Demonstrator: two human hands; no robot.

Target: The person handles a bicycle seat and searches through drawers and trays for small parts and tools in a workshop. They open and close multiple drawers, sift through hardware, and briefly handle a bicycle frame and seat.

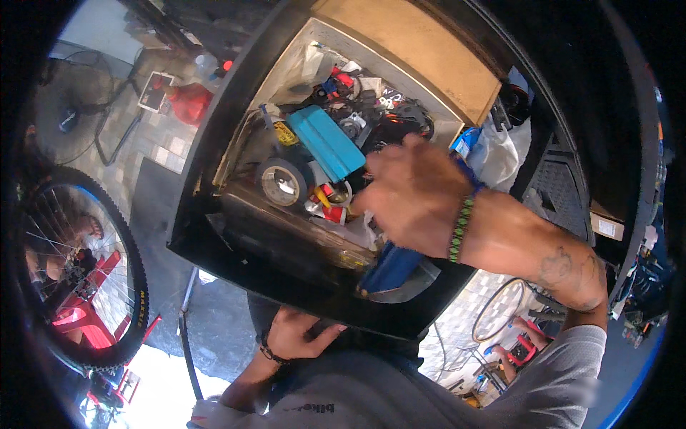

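Note:
My right hand (411, 196) reaches into an open drawer (421, 93). Its fingers curl downward beside the end of a teal box (325, 143); their tips, and anything in them, are hidden under the hand. Close to it lie a round grey-rimmed wheel (282, 181), a red and white item (333, 213) and a dark blue piece (394, 268). Below the drawer's black front (300, 293), my left hand (304, 334) rests close to its edge, thumb apart from the other fingers, with nothing visible in it.
Small mixed parts (379, 111) crowd the drawer's far end. A bicycle wheel (139, 286) stands at left near a red stool (89, 322). A red container (191, 102) sits on the floor beyond. A white plastic bag (504, 154) hangs beside the drawer's right side.

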